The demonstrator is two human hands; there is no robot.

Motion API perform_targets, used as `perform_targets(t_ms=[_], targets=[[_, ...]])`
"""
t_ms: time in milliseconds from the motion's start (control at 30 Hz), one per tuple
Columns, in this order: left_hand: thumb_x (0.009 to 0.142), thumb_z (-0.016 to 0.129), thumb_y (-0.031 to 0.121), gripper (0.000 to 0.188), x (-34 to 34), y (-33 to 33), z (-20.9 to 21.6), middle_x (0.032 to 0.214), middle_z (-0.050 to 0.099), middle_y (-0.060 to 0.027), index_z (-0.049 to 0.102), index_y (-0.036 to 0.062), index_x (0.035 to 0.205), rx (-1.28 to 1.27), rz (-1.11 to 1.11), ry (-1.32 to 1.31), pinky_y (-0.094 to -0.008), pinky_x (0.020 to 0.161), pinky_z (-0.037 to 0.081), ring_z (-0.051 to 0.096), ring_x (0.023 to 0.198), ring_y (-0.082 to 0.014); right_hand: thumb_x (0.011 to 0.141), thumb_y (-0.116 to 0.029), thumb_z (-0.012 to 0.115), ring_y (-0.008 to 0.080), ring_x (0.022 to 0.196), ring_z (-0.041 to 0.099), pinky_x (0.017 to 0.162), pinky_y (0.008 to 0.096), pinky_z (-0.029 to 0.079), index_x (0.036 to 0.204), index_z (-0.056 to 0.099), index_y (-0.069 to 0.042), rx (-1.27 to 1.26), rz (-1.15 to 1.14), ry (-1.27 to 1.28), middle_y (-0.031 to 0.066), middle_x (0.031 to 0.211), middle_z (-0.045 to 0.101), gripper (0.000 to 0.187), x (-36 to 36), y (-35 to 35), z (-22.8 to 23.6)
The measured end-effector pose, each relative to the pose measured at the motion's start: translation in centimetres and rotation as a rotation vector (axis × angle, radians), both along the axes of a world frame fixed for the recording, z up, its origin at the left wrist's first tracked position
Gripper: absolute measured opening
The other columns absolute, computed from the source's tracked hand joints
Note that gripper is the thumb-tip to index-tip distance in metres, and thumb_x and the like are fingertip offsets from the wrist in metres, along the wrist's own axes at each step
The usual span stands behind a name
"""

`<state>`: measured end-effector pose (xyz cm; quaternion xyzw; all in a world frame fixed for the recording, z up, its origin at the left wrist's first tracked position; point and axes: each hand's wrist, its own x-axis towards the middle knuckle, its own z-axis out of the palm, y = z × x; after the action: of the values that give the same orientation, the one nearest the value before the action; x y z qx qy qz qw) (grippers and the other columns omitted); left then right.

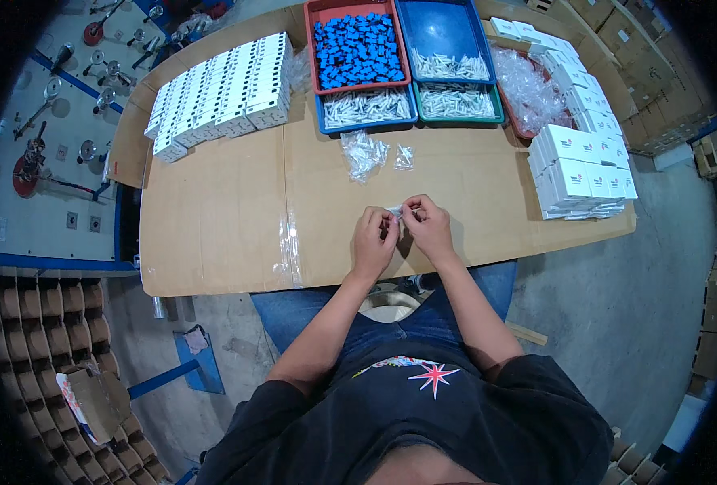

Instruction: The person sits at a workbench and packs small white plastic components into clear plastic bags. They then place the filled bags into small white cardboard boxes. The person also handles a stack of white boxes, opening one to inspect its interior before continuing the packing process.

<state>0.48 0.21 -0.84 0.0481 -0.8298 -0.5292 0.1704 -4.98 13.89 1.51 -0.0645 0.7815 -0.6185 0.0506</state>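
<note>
Over the near middle of the cardboard-covered table, my left hand (372,241) and my right hand (429,229) meet with their fingertips pinched. Between them is a small whitish piece (395,211), mostly hidden by the fingers; its kind is too small to make out. Just beyond my hands lie a pile of small clear plastic bags (364,155) and a separate little bag with white pieces in it (404,158).
At the back stand a red tray (407,79) of blue parts and several trays of white plugs. Rows of white boxes (221,97) fill the left back. More white boxes (578,179) are stacked on the right, beside a tray of clear bags (524,85).
</note>
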Motion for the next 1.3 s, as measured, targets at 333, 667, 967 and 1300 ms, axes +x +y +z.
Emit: perform_targets(t_ms=[333, 667, 967, 1300], targets=[[0.089, 0.075, 0.01, 0.043, -0.2, 0.2, 0.7, 0.112, 0.063, -0.0113, 0.063, 0.0037, 0.13, 0.041, 0.008, 0.043, -0.0327, 0.078, 0.054, 0.065, 0.091, -0.0212, 0.1, -0.006, 0.062, 0.0044, 0.058, 0.053, 0.05, 0.022, 0.044, 0.103, 0.067, -0.001, -0.414, 0.148, -0.312, -0.0003, 0.081, 0.065, 0.008, -0.8, 1.0, -1.3], [0.092, 0.071, 0.007, 0.033, -0.1, -0.1, -0.1, 0.106, 0.065, -0.0083, 0.072, 0.0085, 0.125, 0.03, -0.024, 0.026, -0.0308, 0.072, 0.053, 0.065, 0.083, -0.0183, 0.099, -0.009, 0.065, 0.0035, 0.056, 0.054, 0.048, 0.0209, 0.043, 0.115, 0.073, 0.0, -0.33, 0.081, -0.347, 0.0, 0.079, 0.067, 0.02, -1.1, 1.7, -1.3], [0.095, 0.069, 0.015, 0.021, -0.1, 0.2, 0.2, 0.106, 0.064, -0.0104, 0.072, 0.0062, 0.114, -0.057, -0.009, -0.022, -0.0354, 0.075, 0.054, 0.067, 0.086, -0.0236, 0.097, -0.014, 0.071, 0.0041, 0.057, 0.054, 0.049, 0.0203, 0.042, 0.107, 0.076, -0.002, -0.173, 0.106, -0.366, -0.0015, 0.074, 0.065, 0.017, -1.7, 2.5, -0.1], [0.099, 0.064, 0.014, 0.023, -0.2, 0.2, -0.2, 0.101, 0.066, -0.0132, 0.064, 0.0011, 0.118, 0.029, 0.097, -0.035, -0.0362, 0.074, 0.054, 0.066, 0.082, -0.0237, 0.097, -0.015, 0.069, 0.0069, 0.058, 0.055, 0.05, 0.0234, 0.044, 0.104, 0.069, -0.001, -0.371, -0.195, -0.229, 0.0065, 0.091, 0.074, 0.016, -9.1, 2.7, 1.4]])
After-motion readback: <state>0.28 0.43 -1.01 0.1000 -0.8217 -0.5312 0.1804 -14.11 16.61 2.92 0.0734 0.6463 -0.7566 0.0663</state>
